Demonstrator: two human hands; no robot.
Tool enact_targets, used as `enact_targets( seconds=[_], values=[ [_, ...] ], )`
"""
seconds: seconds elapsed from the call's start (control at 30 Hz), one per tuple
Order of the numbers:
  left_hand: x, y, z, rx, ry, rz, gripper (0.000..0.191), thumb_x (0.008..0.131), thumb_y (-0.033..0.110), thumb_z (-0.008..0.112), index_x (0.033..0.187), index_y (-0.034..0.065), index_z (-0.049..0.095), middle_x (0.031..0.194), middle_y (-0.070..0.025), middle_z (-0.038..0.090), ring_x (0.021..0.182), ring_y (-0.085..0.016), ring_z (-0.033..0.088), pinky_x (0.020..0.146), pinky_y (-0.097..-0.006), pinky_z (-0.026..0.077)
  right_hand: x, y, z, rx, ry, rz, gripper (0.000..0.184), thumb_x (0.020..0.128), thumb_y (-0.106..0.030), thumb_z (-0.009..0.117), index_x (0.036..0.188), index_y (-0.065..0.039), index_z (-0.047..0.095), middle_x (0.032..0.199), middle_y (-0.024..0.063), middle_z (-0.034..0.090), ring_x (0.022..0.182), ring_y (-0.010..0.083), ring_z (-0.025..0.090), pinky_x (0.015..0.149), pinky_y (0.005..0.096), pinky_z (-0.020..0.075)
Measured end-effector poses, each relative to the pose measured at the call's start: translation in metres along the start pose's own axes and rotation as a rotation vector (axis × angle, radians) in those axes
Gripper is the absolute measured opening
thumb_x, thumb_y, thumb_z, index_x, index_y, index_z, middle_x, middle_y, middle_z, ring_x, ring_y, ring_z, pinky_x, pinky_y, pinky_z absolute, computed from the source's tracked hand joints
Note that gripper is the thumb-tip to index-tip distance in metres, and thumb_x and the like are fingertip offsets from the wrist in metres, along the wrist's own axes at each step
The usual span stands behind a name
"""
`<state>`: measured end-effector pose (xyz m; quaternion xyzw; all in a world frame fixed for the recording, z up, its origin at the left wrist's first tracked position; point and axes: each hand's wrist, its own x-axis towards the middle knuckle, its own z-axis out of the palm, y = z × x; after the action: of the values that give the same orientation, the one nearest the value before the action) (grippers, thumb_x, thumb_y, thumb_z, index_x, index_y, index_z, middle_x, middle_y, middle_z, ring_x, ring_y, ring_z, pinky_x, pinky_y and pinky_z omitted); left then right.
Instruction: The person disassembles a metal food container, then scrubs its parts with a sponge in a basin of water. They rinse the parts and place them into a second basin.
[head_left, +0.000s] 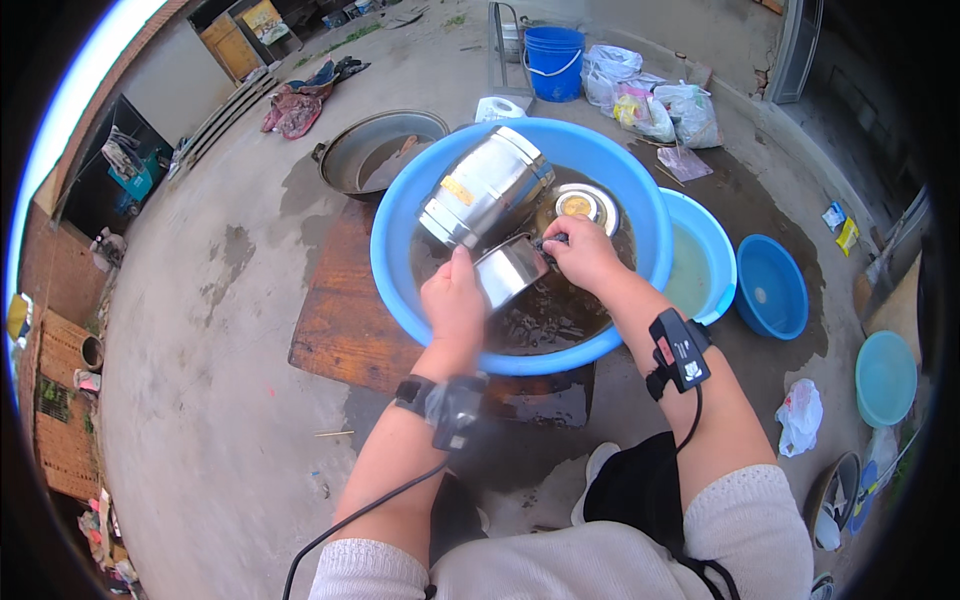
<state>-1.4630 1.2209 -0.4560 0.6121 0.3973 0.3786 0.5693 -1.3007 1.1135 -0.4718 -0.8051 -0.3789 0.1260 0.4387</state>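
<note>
A large blue plastic basin (521, 364) with dark water stands before me on a low wooden table. Over the water, my left hand (455, 296) grips a shiny metal container (510, 271) by its near-left side. My right hand (581, 251) pinches a dark scouring pad (553, 240) against the container's right end. Beyond it, a large metal canister (486, 186) lies tilted in the basin, an orange-yellow label on its side. A round metal lid (592, 204) rests right of the canister, just behind my right hand.
The wooden table (345, 292) shows at the left of the basin. A wide metal pan (382, 150) sits behind left. To the right stand a light-blue basin (697, 255) and a smaller blue basin (772, 289). A blue bucket (555, 64) and plastic bags (686, 112) are farther back.
</note>
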Motion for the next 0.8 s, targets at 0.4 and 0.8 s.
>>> enact_targets(
  seconds=[0.4,0.8],
  values=[
    [-0.002,0.011,-0.001,-0.435,-0.198,-0.11,0.042,0.102,0.037,0.051,0.112,-0.0011,0.065,0.103,-0.0053,0.066,0.092,-0.012,0.059,0.08,-0.0262,0.047,0.001,-0.005,-0.023,1.212,-0.366,0.153,0.032,0.09,-0.017,0.07,0.116,-0.014,0.052,0.106,0.0003,0.058,0.095,0.0131,0.061,0.077,0.0298,0.0522],
    [-0.008,0.009,-0.001,-0.153,-0.584,-0.03,0.021,0.093,0.006,0.06,0.111,-0.0027,0.066,0.086,-0.0038,0.066,0.073,-0.011,0.06,0.067,-0.0254,0.048,0.0,0.0,-0.026,0.841,-0.195,-0.088,0.026,0.082,-0.004,0.072,0.104,-0.008,0.058,0.098,-0.0005,0.059,0.091,0.0101,0.056,0.082,0.0254,0.0478]
  ],
)
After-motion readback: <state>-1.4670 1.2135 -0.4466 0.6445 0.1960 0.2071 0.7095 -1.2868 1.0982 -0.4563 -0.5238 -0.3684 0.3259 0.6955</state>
